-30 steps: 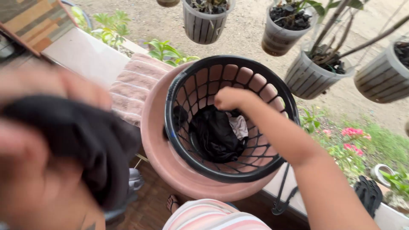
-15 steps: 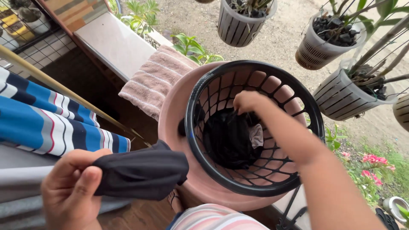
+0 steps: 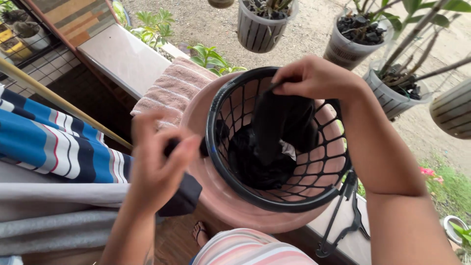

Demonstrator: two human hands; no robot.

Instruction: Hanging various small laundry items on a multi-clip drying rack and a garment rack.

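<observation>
Right hand [image 3: 316,78] over the black basket [image 3: 221,162], fingers pinched on a black garment [image 3: 274,122] hanging limp and creased into the basket, above more dark laundry [image 3: 255,167] and a scrap of pale cloth. Left hand [image 3: 157,162] blurred, fingers closed on a second dark cloth [image 3: 181,198] drooping below it, just beside the basket. Basket seated in a pink tub [image 3: 216,201]; pink striped towel [image 3: 169,91] draped behind, striped blue fabric [image 3: 49,142] on a rail at left.

Pink striped towel [image 3: 169,91] draped over the pale ledge [image 3: 120,56], upper left of centre. Blue, white and red striped cloth [image 3: 54,145] on a rail at far left. Slatted hanging plant pots [image 3: 260,27] along the top edge; black clothes hanger [image 3: 343,216] at lower right.
</observation>
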